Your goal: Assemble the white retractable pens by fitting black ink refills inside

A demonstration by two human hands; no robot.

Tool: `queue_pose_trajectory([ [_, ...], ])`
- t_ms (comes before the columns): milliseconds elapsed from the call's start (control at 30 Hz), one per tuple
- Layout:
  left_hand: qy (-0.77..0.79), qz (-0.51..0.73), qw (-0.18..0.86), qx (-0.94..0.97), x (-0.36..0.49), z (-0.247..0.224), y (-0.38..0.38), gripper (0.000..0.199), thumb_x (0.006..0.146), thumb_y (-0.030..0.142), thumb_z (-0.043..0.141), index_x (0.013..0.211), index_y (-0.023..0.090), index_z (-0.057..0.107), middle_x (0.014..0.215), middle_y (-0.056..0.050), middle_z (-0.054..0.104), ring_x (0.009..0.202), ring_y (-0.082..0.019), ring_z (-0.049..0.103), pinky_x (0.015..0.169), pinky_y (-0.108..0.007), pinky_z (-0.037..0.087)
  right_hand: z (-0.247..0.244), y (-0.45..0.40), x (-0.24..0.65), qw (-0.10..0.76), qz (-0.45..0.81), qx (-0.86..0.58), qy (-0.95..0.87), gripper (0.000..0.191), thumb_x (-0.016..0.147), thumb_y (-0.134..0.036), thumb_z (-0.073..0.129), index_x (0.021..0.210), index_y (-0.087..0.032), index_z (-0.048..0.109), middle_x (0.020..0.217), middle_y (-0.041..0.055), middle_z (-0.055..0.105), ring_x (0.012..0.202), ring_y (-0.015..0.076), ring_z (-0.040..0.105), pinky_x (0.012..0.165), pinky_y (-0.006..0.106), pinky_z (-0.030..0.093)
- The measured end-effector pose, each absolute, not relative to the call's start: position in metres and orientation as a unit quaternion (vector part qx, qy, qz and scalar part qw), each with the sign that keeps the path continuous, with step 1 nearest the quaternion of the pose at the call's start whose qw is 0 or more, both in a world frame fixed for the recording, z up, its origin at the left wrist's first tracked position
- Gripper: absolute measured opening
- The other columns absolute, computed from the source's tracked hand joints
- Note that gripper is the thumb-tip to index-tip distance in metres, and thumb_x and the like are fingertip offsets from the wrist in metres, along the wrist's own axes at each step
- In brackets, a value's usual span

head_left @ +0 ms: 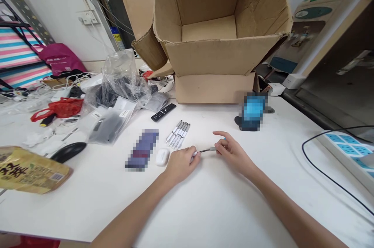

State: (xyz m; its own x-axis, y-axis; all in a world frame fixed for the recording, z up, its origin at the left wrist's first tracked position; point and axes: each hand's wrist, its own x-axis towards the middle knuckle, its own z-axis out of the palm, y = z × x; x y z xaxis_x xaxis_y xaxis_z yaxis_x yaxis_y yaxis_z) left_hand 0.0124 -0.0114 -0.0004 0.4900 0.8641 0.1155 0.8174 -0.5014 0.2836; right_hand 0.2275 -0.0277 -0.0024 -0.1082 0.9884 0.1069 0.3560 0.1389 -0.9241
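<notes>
Low over the white table, a white and grey pen spans the gap between my two hands. Its white part sits in my left hand, whose fingers are wrapped round it. The grey end is pinched between the thumb and fingers of my right hand, with the index finger stretched out above. A thin dark section shows between the hands; whether the pen is in one piece I cannot tell. Several similar pens lie side by side just beyond my left hand. Left of that hand is a white earbud case.
A blurred flat purple item and a black remote lie to the left. Behind stands a large open cardboard box. A lit device on a stand is at right, near a power strip. Plastic bags crowd the left.
</notes>
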Motion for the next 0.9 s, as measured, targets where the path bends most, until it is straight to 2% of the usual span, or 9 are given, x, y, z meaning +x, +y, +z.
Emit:
queue_pose_trajectory([
  [133, 0.506, 0.158, 0.116, 0.84, 0.011, 0.0, -0.01, 0.028, 0.095, 0.034, 0.034, 0.076, 0.023, 0.05, 0.062, 0.003, 0.061, 0.059, -0.015, 0.059, 0.052, -0.025, 0.027, 0.003, -0.024, 0.237, 0.458, 0.394, -0.529, -0.596, 0.044, 0.09, -0.049, 0.049, 0.126, -0.023, 0.048, 0.065, -0.0038, 0.05, 0.067, 0.017, 0.056, 0.065, 0.031, 0.046],
  [333, 0.524, 0.177, 0.183, 0.813, 0.01, 0.004, -0.009, 0.031, 0.094, 0.036, 0.029, 0.073, 0.023, 0.048, 0.054, 0.004, 0.052, 0.053, -0.014, 0.051, 0.052, -0.025, 0.027, 0.001, -0.018, 0.246, 0.519, 0.393, -0.58, -0.489, 0.039, 0.088, -0.054, 0.051, 0.11, -0.022, 0.057, 0.059, -0.0039, 0.052, 0.055, 0.0136, 0.049, 0.054, 0.026, 0.04],
  [533, 0.527, 0.22, 0.234, 0.787, 0.009, 0.006, -0.009, 0.034, 0.095, 0.037, 0.026, 0.069, 0.022, 0.043, 0.052, 0.006, 0.041, 0.051, -0.011, 0.043, 0.053, -0.023, 0.028, -0.014, -0.016, 0.24, 0.415, 0.342, -0.623, -0.568, 0.035, 0.08, -0.055, 0.061, 0.084, -0.02, 0.061, 0.079, 0.0033, 0.064, 0.064, 0.0152, 0.054, 0.056, 0.027, 0.043],
  [633, 0.534, 0.231, 0.237, 0.778, 0.009, 0.006, -0.008, 0.035, 0.095, 0.038, 0.027, 0.066, 0.022, 0.038, 0.052, 0.006, 0.037, 0.05, -0.011, 0.039, 0.052, -0.023, 0.027, -0.018, -0.016, 0.236, 0.396, 0.275, -0.61, -0.629, 0.024, 0.082, -0.046, 0.06, 0.082, -0.022, 0.061, 0.084, 0.0036, 0.064, 0.068, 0.0166, 0.055, 0.062, 0.03, 0.047],
  [733, 0.543, 0.224, 0.23, 0.776, 0.01, 0.005, -0.008, 0.035, 0.094, 0.04, 0.028, 0.066, 0.022, 0.038, 0.051, 0.006, 0.039, 0.05, -0.011, 0.04, 0.053, -0.024, 0.026, -0.023, -0.016, 0.235, 0.366, 0.214, -0.587, -0.69, 0.016, 0.085, -0.037, 0.055, 0.081, -0.023, 0.062, 0.088, 0.005, 0.062, 0.081, 0.0203, 0.057, 0.071, 0.034, 0.048],
  [900, 0.541, 0.213, 0.195, 0.79, 0.011, 0.003, -0.009, 0.034, 0.095, 0.04, 0.031, 0.067, 0.022, 0.041, 0.051, 0.007, 0.041, 0.05, -0.011, 0.042, 0.053, -0.024, 0.024, -0.02, -0.018, 0.233, 0.359, 0.201, -0.575, -0.707, 0.019, 0.089, -0.038, 0.053, 0.085, -0.023, 0.065, 0.095, 0.0063, 0.061, 0.088, 0.0215, 0.057, 0.071, 0.033, 0.047],
])
